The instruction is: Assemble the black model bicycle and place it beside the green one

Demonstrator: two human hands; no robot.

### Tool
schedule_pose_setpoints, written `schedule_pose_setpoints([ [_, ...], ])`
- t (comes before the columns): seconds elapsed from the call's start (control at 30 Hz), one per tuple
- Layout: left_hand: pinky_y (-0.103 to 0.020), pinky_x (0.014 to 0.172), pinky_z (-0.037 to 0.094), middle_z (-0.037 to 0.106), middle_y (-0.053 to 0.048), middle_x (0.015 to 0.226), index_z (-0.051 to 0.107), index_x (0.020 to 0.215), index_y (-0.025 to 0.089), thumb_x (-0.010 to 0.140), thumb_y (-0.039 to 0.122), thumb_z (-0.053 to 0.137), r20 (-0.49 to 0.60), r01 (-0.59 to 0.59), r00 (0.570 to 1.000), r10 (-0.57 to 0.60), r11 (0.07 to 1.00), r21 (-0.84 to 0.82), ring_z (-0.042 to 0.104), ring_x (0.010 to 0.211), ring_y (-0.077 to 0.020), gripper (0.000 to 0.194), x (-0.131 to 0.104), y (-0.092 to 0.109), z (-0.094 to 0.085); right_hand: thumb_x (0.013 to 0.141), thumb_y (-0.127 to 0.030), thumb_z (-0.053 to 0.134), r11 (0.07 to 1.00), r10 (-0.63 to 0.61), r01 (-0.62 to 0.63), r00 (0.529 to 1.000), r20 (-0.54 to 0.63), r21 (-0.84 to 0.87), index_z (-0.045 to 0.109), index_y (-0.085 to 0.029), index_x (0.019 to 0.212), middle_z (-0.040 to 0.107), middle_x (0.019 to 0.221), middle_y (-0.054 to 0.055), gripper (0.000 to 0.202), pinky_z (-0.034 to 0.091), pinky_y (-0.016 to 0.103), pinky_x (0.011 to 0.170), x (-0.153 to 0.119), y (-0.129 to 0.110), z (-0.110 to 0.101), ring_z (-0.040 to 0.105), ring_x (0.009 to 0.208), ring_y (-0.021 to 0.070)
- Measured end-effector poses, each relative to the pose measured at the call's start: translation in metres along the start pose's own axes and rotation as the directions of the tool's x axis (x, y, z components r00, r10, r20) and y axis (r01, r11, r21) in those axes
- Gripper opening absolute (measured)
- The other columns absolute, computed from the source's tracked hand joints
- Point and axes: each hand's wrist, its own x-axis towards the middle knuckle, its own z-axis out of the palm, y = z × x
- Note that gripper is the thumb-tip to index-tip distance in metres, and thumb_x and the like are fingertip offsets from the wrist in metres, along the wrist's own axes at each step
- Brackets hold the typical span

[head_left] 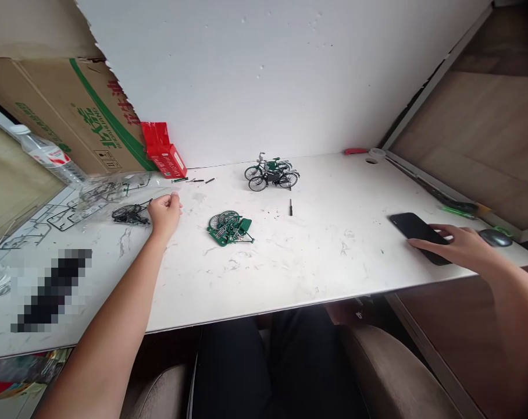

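Note:
My left hand [166, 213] is closed, fingers curled in, above the left part of the desk; what it holds, if anything, is hidden. Just left of it lies a cluster of black model-bicycle parts [131, 214]. My right hand [460, 247] grips a black smartphone [414, 227] on the right, thumb along its near side and fingers at its far side. Between the hands, a bundle of green model-bicycle parts [229, 228] lies flat. Farther back, a black model bicycle [273, 179] stands upright before a green one [274, 162].
A small screwdriver [291, 208] lies near the bicycles. Black and green sprue frames [63, 215], clear plastic bags [100, 189], a bottle [50, 154], a red box [170, 162] and a carton [85, 110] crowd the left. A mouse [495, 237] sits right of my right hand.

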Motion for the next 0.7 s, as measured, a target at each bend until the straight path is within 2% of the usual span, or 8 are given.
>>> schedule_pose_setpoints([
  [0.1, -0.03, 0.06, 0.047, 0.061, -0.004, 0.052, 0.066, 0.063, 0.02, 0.098, 0.044, 0.059, 0.02, 0.015, 1.0, -0.016, 0.999, 0.032, 0.058, 0.05, -0.0177, 0.043, 0.0, 0.001, 0.0, 0.054, -0.061, 0.096, 0.996, 0.065, -0.075, 0.981, 0.183, 0.048, 0.068, -0.024, 0.112, 0.067, 0.117, 0.023, 0.074, 0.049, 0.054, 0.085, 0.003, -0.004, -0.001, 0.063, 0.102, 0.0401],
  [0.23, -0.03, 0.057, 0.047, 0.062, -0.004, 0.053, 0.066, 0.064, 0.02, 0.098, 0.047, 0.059, 0.04, 0.024, 0.999, -0.026, 0.999, 0.04, 0.058, 0.049, -0.0178, 0.043, -0.001, 0.003, 0.0, 0.064, -0.054, 0.092, 0.995, 0.095, -0.095, 0.982, 0.163, -0.006, 0.066, -0.026, 0.117, 0.062, 0.111, 0.019, 0.066, 0.044, 0.055, 0.092, -0.002, -0.013, -0.001, 0.058, 0.115, 0.0432],
  [0.33, -0.03, 0.056, 0.047, 0.062, -0.004, 0.053, 0.066, 0.064, 0.021, 0.096, 0.047, 0.06, 0.035, 0.034, 0.999, -0.036, 0.998, 0.044, 0.058, 0.048, -0.0181, 0.042, -0.002, 0.004, 0.0, 0.065, -0.053, 0.091, 0.996, 0.088, -0.092, 0.984, 0.152, 0.018, 0.068, -0.025, 0.122, 0.064, 0.112, 0.019, 0.067, 0.043, 0.055, 0.096, -0.015, -0.02, -0.003, 0.056, 0.122, 0.0431],
  [0.4, -0.03, 0.056, 0.048, 0.062, -0.004, 0.053, 0.066, 0.064, 0.021, 0.096, 0.047, 0.059, 0.037, 0.054, 0.998, -0.056, 0.997, 0.046, 0.058, 0.048, -0.0184, 0.042, -0.002, 0.006, 0.0, 0.068, -0.056, 0.089, 0.994, 0.067, -0.077, 0.99, 0.121, 0.075, 0.072, -0.025, 0.123, 0.067, 0.116, 0.02, 0.066, 0.043, 0.055, 0.1, -0.028, -0.022, -0.004, 0.055, 0.127, 0.0429],
  [0.47, -0.031, 0.054, 0.048, 0.062, -0.004, 0.054, 0.065, 0.065, 0.021, 0.096, 0.048, 0.059, 0.047, 0.08, 0.996, -0.082, 0.996, 0.04, 0.058, 0.047, -0.0186, 0.042, -0.003, 0.008, -0.001, 0.081, -0.059, 0.077, 0.976, 0.081, -0.089, 0.996, 0.045, 0.2, 0.075, -0.027, 0.123, 0.07, 0.124, 0.019, 0.054, 0.046, 0.052, 0.102, -0.043, -0.022, -0.003, 0.06, 0.125, 0.0394],
  [0.53, -0.03, 0.053, 0.047, 0.061, -0.004, 0.054, 0.065, 0.065, 0.021, 0.096, 0.049, 0.059, 0.055, 0.097, 0.994, -0.098, 0.995, 0.029, 0.057, 0.046, -0.0185, 0.042, -0.004, 0.009, -0.002, 0.091, -0.05, 0.061, 0.922, 0.179, -0.135, 0.98, -0.091, 0.362, 0.077, -0.027, 0.119, 0.075, 0.126, 0.017, 0.04, 0.049, 0.049, 0.102, -0.056, -0.018, 0.001, 0.067, 0.117, 0.0349],
  [0.6, -0.03, 0.051, 0.047, 0.062, -0.004, 0.054, 0.064, 0.065, 0.021, 0.096, 0.049, 0.059, 0.062, 0.098, 0.993, -0.099, 0.995, 0.018, 0.057, 0.046, -0.0181, 0.042, -0.005, 0.01, -0.002, 0.088, -0.036, 0.055, 0.861, 0.229, -0.103, 0.953, -0.197, 0.499, 0.076, -0.027, 0.121, 0.079, 0.119, 0.014, 0.04, 0.05, 0.046, 0.106, -0.065, -0.012, 0.007, 0.071, 0.115, 0.0324],
  [0.7, -0.029, 0.051, 0.046, 0.062, -0.004, 0.054, 0.065, 0.065, 0.02, 0.096, 0.048, 0.061, 0.068, 0.084, 0.994, -0.083, 0.996, 0.0, 0.056, 0.045, -0.0172, 0.042, -0.005, 0.01, -0.002, 0.069, -0.025, 0.052, 0.759, 0.205, -0.004, 0.95, -0.234, 0.651, 0.072, -0.023, 0.126, 0.08, 0.112, 0.014, 0.061, 0.052, 0.047, 0.109, -0.069, -0.002, 0.016, 0.073, 0.116, 0.0323],
])
